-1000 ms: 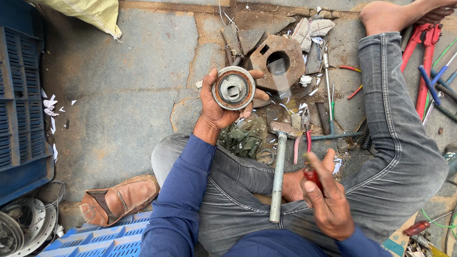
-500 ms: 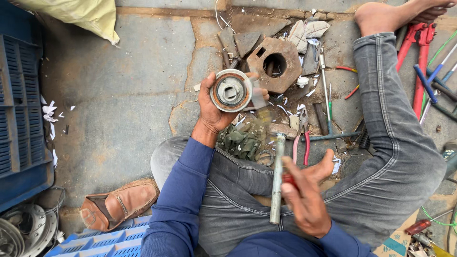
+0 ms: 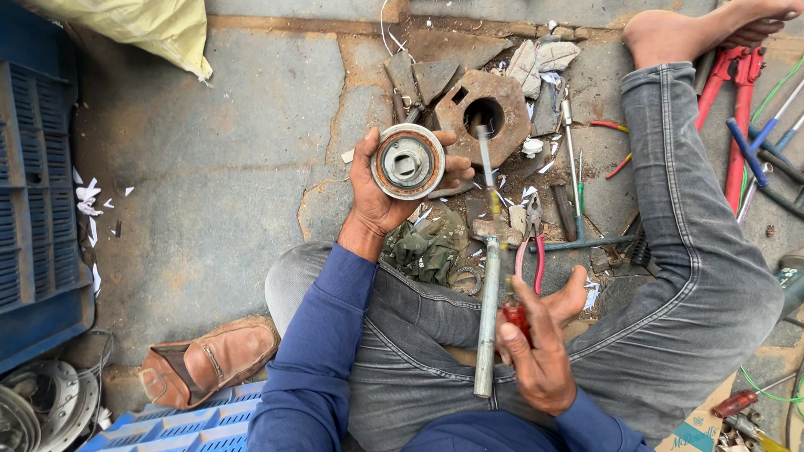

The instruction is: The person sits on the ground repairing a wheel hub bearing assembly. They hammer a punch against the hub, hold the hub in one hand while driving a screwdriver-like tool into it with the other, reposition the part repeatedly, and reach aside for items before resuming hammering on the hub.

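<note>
A hammer (image 3: 488, 310) lies along the lap, its handle just beside the right hand (image 3: 540, 351), whose fingers pinch a small red-handled tool (image 3: 516, 318). The left hand (image 3: 387, 188) cups a round metal bearing hub (image 3: 408, 161) above the floor, fingers (image 3: 456, 163) curled around its rim.

shoe (image 3: 209, 362): 1 | hammer (image 3: 487, 310): 1 | blue crates (image 3: 38, 201): 2

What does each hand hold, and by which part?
Left hand holds the round metal part by its rim; right hand holds a red-handled tool by the handle.
</note>
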